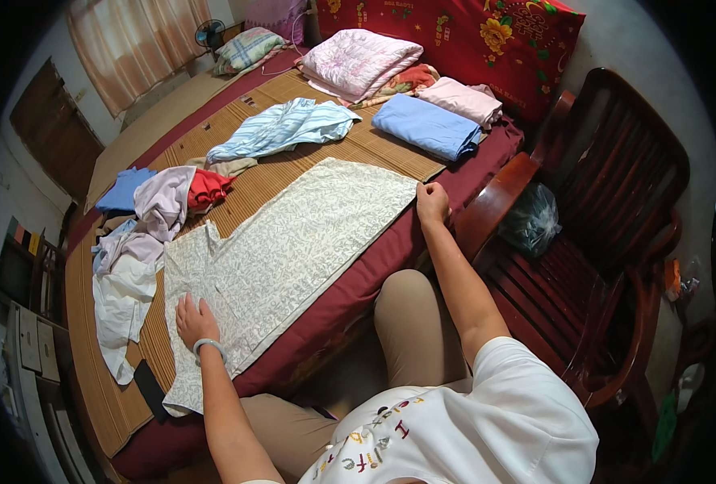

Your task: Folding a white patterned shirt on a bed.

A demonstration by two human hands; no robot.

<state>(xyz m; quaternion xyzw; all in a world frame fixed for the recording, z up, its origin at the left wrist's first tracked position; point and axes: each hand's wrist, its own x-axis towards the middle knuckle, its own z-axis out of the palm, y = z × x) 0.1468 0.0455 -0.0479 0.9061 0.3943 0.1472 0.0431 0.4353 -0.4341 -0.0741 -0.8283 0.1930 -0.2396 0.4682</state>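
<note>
A cream garment with a grey floral pattern point(297, 242) lies spread along the near edge of the bed, on a bamboo mat. My left hand point(197, 322) rests palm down on its left part, fingers apart, a pale bangle at the wrist. At the garment's far right corner, my right hand point(433, 202) has its fingers closed on the fabric edge. Just beyond the garment lies a blue-and-white striped garment point(282, 130), loosely crumpled. Rumpled clothes, among them a white one point(122, 302), a pale lilac one point(163, 199) and a red one point(209, 189), lie to the left.
A folded blue cloth point(425, 126), a folded pink cloth point(460, 101) and a pink quilt point(361, 60) lie at the far right of the bed. A dark wooden armchair point(560, 296) holding a plastic bag point(530, 219) stands close on the right. A dark flat object point(151, 390) lies near the mat's edge.
</note>
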